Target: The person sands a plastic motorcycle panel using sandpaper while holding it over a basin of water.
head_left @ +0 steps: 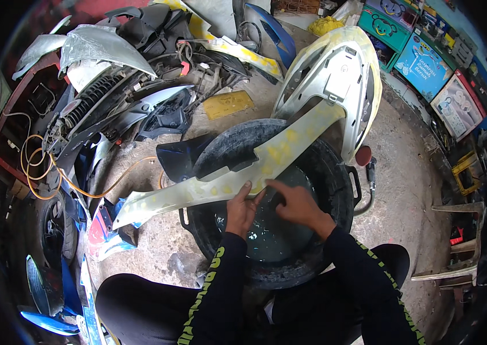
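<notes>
A long pale motorcycle body panel with yellow putty patches slants over a round black tub. My left hand grips its lower edge, thumb on the near face and the other fingers partly hidden. On the right, my right hand stretches its index finger to the panel's lower edge near the middle, the other fingers loosely curled. Nothing shows in that hand. Dark, cloudy water lies in the tub below both hands. The panel's upper end meets a larger whitish motorcycle fairing standing behind the tub.
Motorcycle parts and fairings crowd the left and back. An orange hose curves across the floor. A yellow sheet lies behind the tub. A sander-like tool with a round reddish pad lies right of it. A wooden frame stands far right.
</notes>
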Tool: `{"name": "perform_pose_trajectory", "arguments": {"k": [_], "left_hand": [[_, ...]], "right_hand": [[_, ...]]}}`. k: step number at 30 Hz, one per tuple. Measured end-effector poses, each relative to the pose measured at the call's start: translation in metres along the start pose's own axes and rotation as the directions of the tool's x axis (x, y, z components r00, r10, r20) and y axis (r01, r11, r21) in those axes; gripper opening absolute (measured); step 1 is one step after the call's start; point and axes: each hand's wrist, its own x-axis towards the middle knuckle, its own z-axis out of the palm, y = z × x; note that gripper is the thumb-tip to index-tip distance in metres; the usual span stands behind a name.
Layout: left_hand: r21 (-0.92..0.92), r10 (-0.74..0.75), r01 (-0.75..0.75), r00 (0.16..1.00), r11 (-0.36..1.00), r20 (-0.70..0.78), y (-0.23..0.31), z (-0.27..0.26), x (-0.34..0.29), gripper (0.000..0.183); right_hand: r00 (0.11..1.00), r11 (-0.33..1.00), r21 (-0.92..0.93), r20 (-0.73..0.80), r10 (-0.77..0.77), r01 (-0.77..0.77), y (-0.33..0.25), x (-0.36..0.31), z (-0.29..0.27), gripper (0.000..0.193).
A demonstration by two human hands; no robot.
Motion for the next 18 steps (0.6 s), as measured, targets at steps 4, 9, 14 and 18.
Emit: {"name": "perform_pose_trajectory", "arguments": {"k": [4,9,14,18], "left_hand": [[-0.065,0.019,-0.021,1.000,0.998,-0.023,0.000,0.010,-0.005,0.037],[-0.098,0.071,-0.074,0.997,0.992,-0.033,-0.010,0.008,-0.005,0.037],[-0.095,-0.001,-0.003,0.999,0.995,-0.036,-0.015,0.018,-0.003,0.034],[-0.140,-0.007,0.001,0.999,0.990,-0.037,-0.007,0.019,-0.003,0.033]], "right_hand": [[0.909,0.912,0.299,-0.219,0.354,-0.283,0.027,0.002,0.012,0.045],[0.814,0.776,0.441,-0.155,0.560,-0.450,0.099,0.002,0.077,0.041],[0.609,0.434,0.532,0.210,0.765,-0.727,0.150,-0.012,0.120,0.037],[0.607,0.413,0.561,0.211,0.766,-0.718,0.116,-0.009,0.115,0.035]]}}
